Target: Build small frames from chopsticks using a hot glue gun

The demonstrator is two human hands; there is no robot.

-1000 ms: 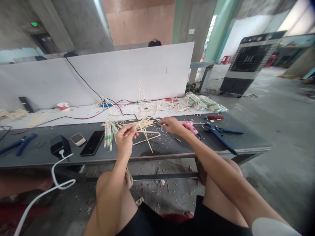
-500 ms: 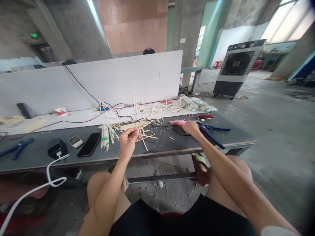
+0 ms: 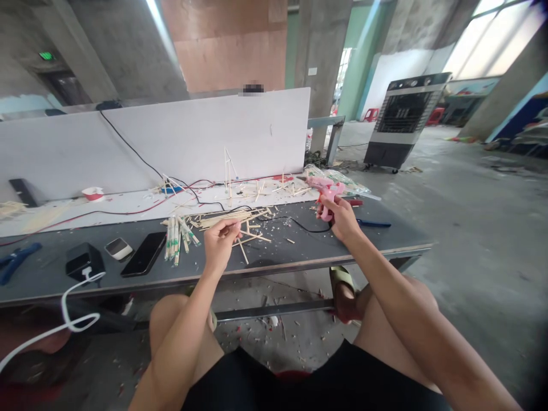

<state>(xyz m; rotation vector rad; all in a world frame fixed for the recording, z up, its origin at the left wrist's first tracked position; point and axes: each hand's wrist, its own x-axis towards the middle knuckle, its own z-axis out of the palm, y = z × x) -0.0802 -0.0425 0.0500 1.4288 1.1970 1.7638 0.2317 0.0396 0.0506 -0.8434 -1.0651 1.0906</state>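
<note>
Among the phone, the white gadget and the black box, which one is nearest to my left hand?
The phone: rightmost of the three, it lies closest to your left hand. The white gadget is farther left, the black box farthest.

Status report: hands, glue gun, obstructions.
Right hand: gripping pink glue gun. Left hand: near wooden sticks, hold unclear. Black cord lying between hands.
</note>
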